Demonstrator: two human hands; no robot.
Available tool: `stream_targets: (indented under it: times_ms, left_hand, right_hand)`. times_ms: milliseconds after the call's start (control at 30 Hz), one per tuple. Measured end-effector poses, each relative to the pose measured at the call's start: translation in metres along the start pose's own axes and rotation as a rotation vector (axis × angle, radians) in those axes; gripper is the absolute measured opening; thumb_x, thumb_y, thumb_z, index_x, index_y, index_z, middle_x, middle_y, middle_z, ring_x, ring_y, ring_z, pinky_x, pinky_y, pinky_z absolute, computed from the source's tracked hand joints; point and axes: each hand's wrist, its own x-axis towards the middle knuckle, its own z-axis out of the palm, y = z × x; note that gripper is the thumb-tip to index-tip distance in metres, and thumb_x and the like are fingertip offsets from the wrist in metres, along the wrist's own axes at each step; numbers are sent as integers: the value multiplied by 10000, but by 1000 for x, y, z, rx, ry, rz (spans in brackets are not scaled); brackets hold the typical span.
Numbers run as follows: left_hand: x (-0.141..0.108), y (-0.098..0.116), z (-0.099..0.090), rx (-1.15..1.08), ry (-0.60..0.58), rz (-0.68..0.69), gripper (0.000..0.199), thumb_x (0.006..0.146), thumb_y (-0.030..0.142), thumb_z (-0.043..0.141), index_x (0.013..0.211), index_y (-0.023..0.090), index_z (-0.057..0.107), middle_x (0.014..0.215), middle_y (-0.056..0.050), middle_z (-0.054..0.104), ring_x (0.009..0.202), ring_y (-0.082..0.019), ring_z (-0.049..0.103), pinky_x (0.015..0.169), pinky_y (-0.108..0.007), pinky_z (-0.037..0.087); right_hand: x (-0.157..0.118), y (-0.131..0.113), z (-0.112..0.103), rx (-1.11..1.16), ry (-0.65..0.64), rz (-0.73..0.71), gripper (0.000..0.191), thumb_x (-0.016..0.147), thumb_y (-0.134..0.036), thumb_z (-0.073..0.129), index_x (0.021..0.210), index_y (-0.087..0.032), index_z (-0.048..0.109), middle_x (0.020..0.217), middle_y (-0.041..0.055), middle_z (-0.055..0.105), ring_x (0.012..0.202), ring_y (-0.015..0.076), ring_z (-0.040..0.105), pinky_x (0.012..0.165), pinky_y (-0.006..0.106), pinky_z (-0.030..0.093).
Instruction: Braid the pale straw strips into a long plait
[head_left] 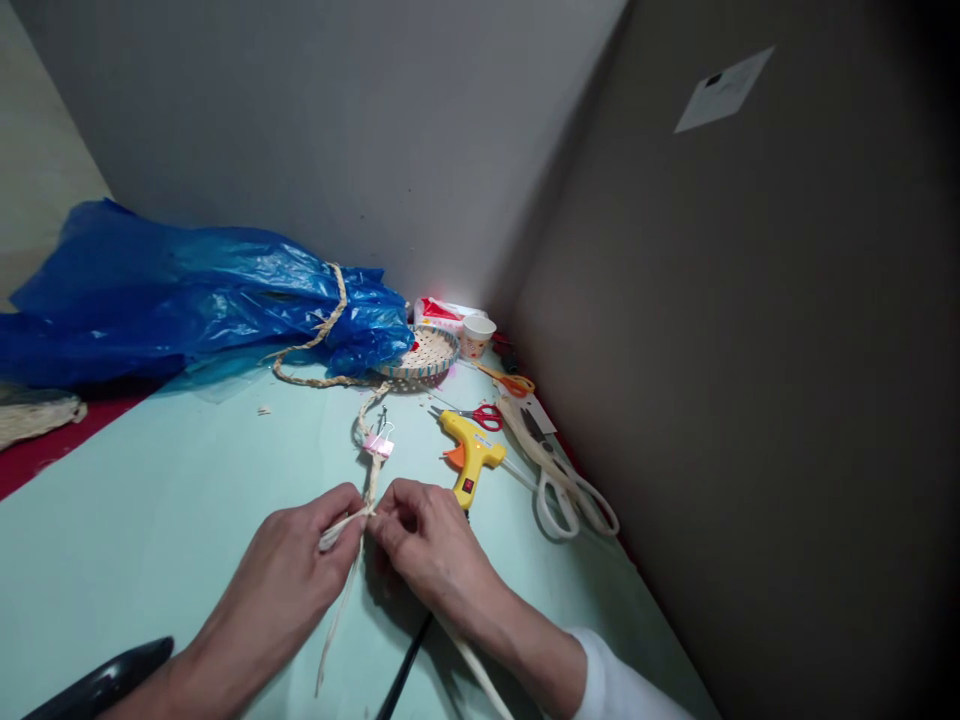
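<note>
A pale braid of flat fibre strands (373,478) runs down the table to my fingers. My left hand (304,548) pinches one strand that sticks out beside the thumb. Close against it, my right hand (426,535) grips another strand at the braid's lower end, and a long strand (472,660) trails below that wrist. One thin strand (334,630) hangs loose between the hands. Higher up, a pink binder clip (379,444) holds the braid. From there the finished braid (311,380) curves back and wraps around a blue plastic bag (202,290).
A yellow glue gun (474,450) lies right of the braid, its black cord (405,665) under my right hand. Nearby are red-handled scissors (487,417), orange-handled scissors (516,383) and large white-handled scissors (559,500). A woven basket (424,365) and paper cup (477,338) stand by the wall.
</note>
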Motion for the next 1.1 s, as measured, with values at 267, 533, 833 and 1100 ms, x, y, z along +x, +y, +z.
stream_targets:
  times_ms: [267,533,833,1100]
  left_hand:
    - [4,3,1,-244,23,-9,281,796,448,500,595,252,485,574,33,515,619,-199,518,607,-281,372]
    - [2,0,1,-481,-72,-70,312,748,482,586,586,216,558,564,18,608,559,-154,481,561,-246,319]
    - [1,10,2,-684,-59,-167,346,613,519,736,633,228,550,422,35,586,442,-159,526,518,-243,370]
    - [1,-8,12,-965,-111,-188,323,661,468,777,688,210,584,560,19,658,448,-132,571,466,-220,378]
  right_hand:
    - [1,1,5,7,60,-11,184,835,-144,572,658,-188,549,564,-14,567,573,142,514,581,249,320]
    - [-1,-3,-4,-57,118,-81,100,798,-166,659,712,-178,709,751,12,598,760,155,566,666,253,356]
    - [3,-5,3,210,65,64,134,773,-153,635,643,-167,607,547,-26,543,549,125,500,541,228,353]
    - [-4,-3,13,260,121,39,140,771,-107,664,652,-164,619,617,-20,571,630,134,524,610,241,372]
